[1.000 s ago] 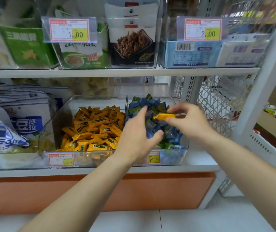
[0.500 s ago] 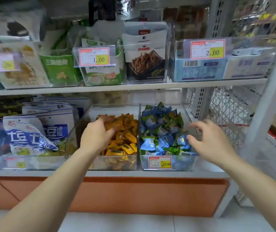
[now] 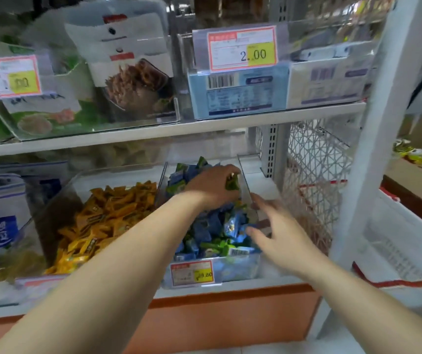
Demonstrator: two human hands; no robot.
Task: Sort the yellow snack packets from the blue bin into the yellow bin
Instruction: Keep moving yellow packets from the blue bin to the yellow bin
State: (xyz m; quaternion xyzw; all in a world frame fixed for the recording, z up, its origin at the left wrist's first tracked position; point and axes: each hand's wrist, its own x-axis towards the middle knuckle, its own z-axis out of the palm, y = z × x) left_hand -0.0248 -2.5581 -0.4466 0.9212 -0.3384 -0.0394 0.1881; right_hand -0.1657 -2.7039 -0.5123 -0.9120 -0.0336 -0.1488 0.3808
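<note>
On a shop shelf (image 3: 153, 131), the left hand (image 3: 212, 186) reaches into the blue bin (image 3: 232, 268), fingers curled on a green packet (image 3: 231, 184). The right hand (image 3: 279, 233), fingers spread and holding nothing, hovers at that bin's right wall. Yellow packets (image 3: 107, 213) fill the yellow bin (image 3: 56, 192) alongside.

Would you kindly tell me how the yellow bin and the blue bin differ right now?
The yellow bin holds only yellow packets; the blue bin holds blue and green packets. The left hand is curled into the blue bin's pile and the right hand is spread at its right wall; no hand is in the yellow bin. Both are clear, side by side on one shelf.
</note>
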